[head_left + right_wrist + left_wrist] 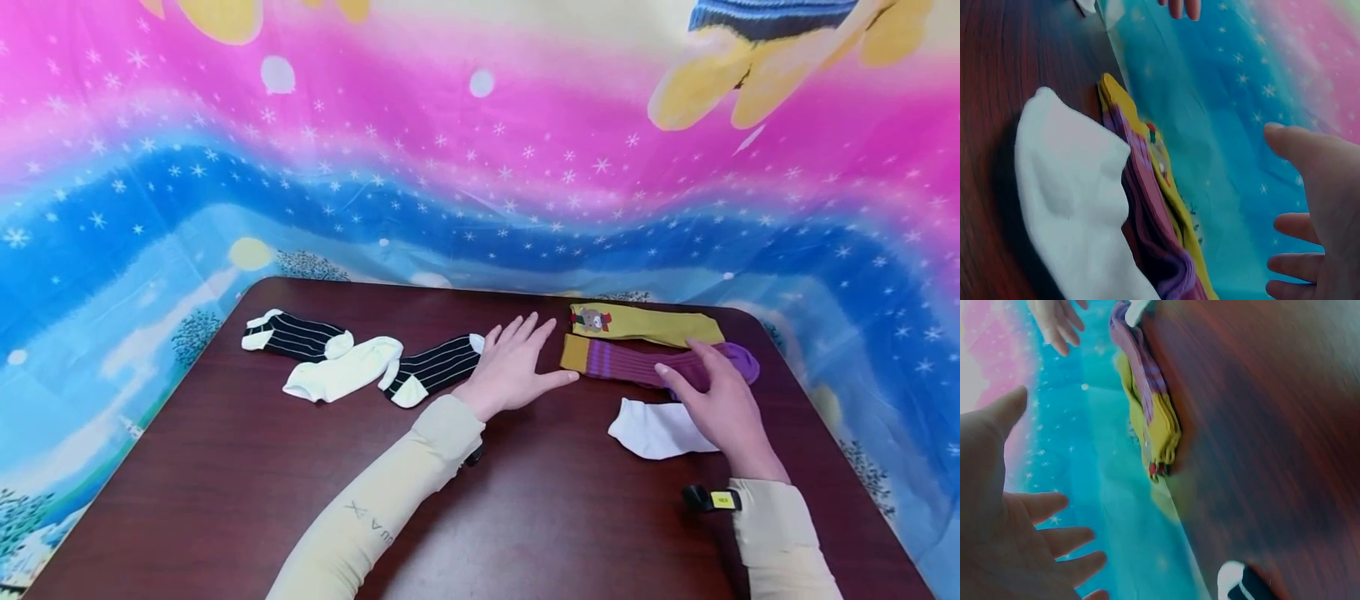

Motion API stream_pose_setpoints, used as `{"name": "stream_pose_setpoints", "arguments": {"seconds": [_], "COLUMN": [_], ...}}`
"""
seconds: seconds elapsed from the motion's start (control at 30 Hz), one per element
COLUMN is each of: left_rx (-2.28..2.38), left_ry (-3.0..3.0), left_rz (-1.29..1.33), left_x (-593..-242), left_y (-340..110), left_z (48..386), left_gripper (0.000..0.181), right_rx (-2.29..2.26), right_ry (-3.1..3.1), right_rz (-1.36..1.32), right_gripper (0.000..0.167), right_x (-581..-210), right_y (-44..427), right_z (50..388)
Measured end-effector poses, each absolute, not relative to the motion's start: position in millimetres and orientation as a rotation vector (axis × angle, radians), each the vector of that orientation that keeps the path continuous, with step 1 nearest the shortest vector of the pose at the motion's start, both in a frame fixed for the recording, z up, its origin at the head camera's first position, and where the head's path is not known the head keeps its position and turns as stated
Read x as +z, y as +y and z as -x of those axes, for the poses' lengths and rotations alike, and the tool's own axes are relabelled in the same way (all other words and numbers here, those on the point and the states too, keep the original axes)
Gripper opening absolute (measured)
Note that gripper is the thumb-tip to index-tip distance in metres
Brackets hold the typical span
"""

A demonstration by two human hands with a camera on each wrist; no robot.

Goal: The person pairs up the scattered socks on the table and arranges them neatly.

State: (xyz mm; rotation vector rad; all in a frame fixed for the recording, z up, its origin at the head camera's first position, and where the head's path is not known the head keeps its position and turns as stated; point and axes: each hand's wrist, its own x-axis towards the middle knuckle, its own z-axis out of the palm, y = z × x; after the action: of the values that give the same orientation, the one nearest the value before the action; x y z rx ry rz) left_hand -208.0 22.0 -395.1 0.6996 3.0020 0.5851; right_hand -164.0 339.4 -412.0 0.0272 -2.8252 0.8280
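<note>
My left hand (512, 367) is spread above the table, beside a black sock with white stripes (435, 367), and holds nothing. Over the right part of the table my right hand (723, 404) hovers with parted fingers and nothing in them. Under and beside it lie a white sock (652, 429), a purple sock (630, 361) with a mustard cuff, and a mustard sock (652, 323) with an animal face. In the right wrist view the white sock (1072, 194) lies apart from the right fingers (1297, 275). Part of the purple sock is hidden by the hand.
Left on the brown table (225, 467) are another striped black sock (300, 335) and a white sock (348, 371), lying close together. A colourful printed cloth (450, 167) hangs behind the table's far edge.
</note>
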Motion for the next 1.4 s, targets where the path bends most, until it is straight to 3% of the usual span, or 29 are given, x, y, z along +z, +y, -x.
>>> {"name": "stream_pose_setpoints", "arguments": {"seconds": [0.5, 1.4], "left_rx": [0.116, 0.264], "left_ry": [3.247, 3.216], "left_rz": [-0.684, -0.507], "left_x": [-405.7, -408.9], "left_y": [-15.2, -83.1], "left_z": [225.3, 232.1], "left_gripper": [0.096, 0.101], "right_rx": [0.559, 0.417], "right_ry": [-2.877, -2.927], "right_rz": [-0.208, -0.252], "right_gripper": [0.086, 0.098], "right_x": [-413.2, -415.0], "right_y": [297.5, 240.9], "right_z": [175.0, 201.9]}}
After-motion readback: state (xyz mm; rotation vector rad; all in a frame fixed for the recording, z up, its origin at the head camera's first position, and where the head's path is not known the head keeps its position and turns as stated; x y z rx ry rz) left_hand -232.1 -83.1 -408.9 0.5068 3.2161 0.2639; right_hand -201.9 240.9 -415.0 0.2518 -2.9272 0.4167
